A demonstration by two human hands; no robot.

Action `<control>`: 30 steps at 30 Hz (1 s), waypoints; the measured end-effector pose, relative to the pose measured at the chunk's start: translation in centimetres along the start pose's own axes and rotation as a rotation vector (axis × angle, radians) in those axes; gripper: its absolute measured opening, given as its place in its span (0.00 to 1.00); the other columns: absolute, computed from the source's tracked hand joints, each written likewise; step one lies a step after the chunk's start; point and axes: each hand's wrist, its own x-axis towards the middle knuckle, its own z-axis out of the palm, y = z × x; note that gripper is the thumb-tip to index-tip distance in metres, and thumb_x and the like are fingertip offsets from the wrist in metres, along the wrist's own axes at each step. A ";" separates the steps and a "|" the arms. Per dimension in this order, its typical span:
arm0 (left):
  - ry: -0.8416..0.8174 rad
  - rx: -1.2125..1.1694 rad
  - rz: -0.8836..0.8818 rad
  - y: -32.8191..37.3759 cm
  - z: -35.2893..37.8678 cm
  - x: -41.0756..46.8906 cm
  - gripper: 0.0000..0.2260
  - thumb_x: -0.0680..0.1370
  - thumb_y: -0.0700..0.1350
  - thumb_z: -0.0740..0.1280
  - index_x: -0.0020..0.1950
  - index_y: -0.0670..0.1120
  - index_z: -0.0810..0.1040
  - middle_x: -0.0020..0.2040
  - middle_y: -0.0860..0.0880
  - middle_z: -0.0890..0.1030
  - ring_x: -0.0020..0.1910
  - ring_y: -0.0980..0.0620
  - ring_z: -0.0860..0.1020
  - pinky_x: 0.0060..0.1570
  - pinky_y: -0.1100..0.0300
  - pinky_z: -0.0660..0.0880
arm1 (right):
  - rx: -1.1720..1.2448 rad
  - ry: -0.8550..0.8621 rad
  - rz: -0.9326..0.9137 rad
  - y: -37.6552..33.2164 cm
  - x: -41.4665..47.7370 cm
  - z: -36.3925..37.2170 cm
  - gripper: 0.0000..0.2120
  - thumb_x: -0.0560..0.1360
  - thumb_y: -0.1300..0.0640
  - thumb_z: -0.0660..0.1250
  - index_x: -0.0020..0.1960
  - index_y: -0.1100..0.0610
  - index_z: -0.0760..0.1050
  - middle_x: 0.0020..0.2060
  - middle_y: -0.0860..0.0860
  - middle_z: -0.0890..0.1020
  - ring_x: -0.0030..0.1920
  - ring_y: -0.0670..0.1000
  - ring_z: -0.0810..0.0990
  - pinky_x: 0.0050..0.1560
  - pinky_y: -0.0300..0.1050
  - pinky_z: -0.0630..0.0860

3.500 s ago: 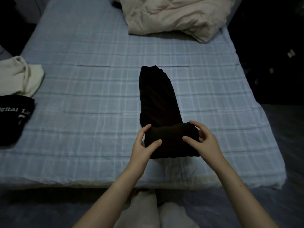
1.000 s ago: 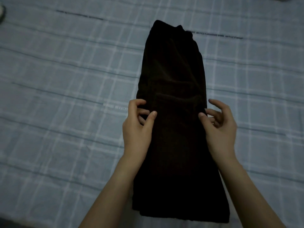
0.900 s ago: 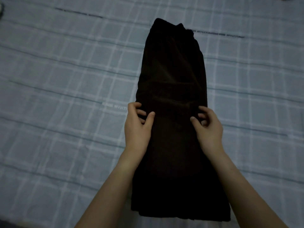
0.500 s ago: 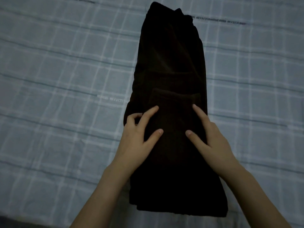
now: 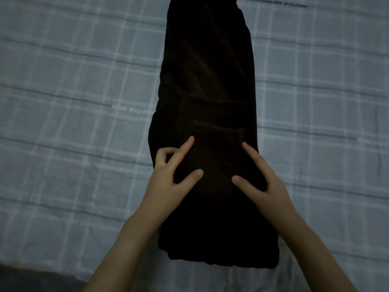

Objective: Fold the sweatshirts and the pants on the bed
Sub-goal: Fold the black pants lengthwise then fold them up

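The dark brown pants point(image 5: 208, 70) lie lengthwise on the bed as a long narrow strip, and the near end is doubled over into a thicker layer. My left hand point(image 5: 168, 186) holds the strip's left edge. Its index finger and thumb lie straight on the cloth while the other fingers curl round the edge. My right hand point(image 5: 265, 186) sits at the right edge with index finger and thumb on top. The rest of its fingers are hidden at the edge. No sweatshirt is in view.
The pale blue checked bed sheet point(image 5: 73, 102) fills the view on both sides of the pants. The bed's near edge and dark floor point(image 5: 31, 279) show at the bottom left.
My hands went from pinching the pants' side edges to lying on top with index fingers and thumbs spread. The view has moved closer and the pants' far end now leaves the frame.
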 end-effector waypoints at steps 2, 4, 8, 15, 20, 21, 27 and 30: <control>0.029 0.188 0.095 0.8 -0.5 0.4 0.27 0.76 0.59 0.66 0.72 0.73 0.60 0.69 0.55 0.60 0.60 0.70 0.67 0.54 0.78 0.68 | 0.014 -0.016 -0.042 -0.6 1.0 -0.4 0.34 0.73 0.44 0.73 0.72 0.28 0.59 0.66 0.30 0.70 0.67 0.34 0.70 0.63 0.39 0.69; 0.130 0.505 0.259 1.6 -0.8 1.0 0.23 0.79 0.58 0.63 0.74 0.67 0.63 0.74 0.47 0.57 0.67 0.57 0.66 0.65 0.62 0.67 | 0.000 0.004 -0.098 -1.1 1.7 -0.5 0.35 0.73 0.46 0.73 0.73 0.30 0.60 0.69 0.34 0.68 0.69 0.37 0.68 0.65 0.41 0.69; 0.192 0.836 0.525 2.7 0.5 2.9 0.19 0.82 0.53 0.59 0.73 0.53 0.72 0.75 0.46 0.68 0.72 0.42 0.66 0.71 0.45 0.60 | -0.240 0.061 -0.098 -1.9 2.8 0.0 0.29 0.74 0.41 0.68 0.71 0.29 0.61 0.74 0.43 0.62 0.72 0.42 0.62 0.67 0.36 0.66; 0.058 0.906 0.279 0.3 2.1 4.6 0.23 0.83 0.56 0.48 0.78 0.55 0.61 0.80 0.52 0.59 0.79 0.45 0.54 0.76 0.42 0.52 | -0.620 0.259 -0.329 -3.5 5.1 1.9 0.27 0.81 0.48 0.59 0.79 0.47 0.57 0.78 0.49 0.61 0.79 0.50 0.54 0.76 0.49 0.57; 0.153 0.823 0.281 -1.1 2.7 4.7 0.24 0.84 0.54 0.48 0.79 0.49 0.59 0.80 0.51 0.57 0.80 0.48 0.52 0.77 0.46 0.50 | -0.737 0.136 -0.307 -2.2 8.8 3.5 0.25 0.83 0.48 0.51 0.80 0.49 0.56 0.79 0.47 0.57 0.80 0.49 0.48 0.79 0.54 0.48; 0.138 0.799 0.264 -1.1 2.8 5.0 0.24 0.83 0.53 0.49 0.79 0.49 0.59 0.80 0.51 0.57 0.80 0.48 0.51 0.77 0.45 0.50 | -0.752 0.128 -0.293 -1.7 9.3 3.7 0.25 0.83 0.49 0.52 0.79 0.49 0.57 0.79 0.47 0.58 0.80 0.49 0.49 0.79 0.54 0.49; 0.140 0.694 0.325 0.2 1.8 5.4 0.23 0.81 0.53 0.55 0.76 0.50 0.67 0.78 0.49 0.63 0.76 0.44 0.60 0.73 0.39 0.59 | -0.637 0.135 -0.364 -2.1 9.7 2.7 0.22 0.83 0.49 0.54 0.76 0.49 0.65 0.76 0.48 0.64 0.78 0.48 0.58 0.77 0.50 0.54; 0.242 0.574 0.432 1.2 -1.3 9.0 0.21 0.81 0.54 0.57 0.73 0.53 0.70 0.75 0.45 0.63 0.72 0.44 0.63 0.72 0.49 0.59 | -0.477 0.236 -0.419 -4.1 13.0 0.0 0.23 0.80 0.46 0.57 0.74 0.46 0.67 0.73 0.49 0.67 0.72 0.48 0.65 0.72 0.36 0.57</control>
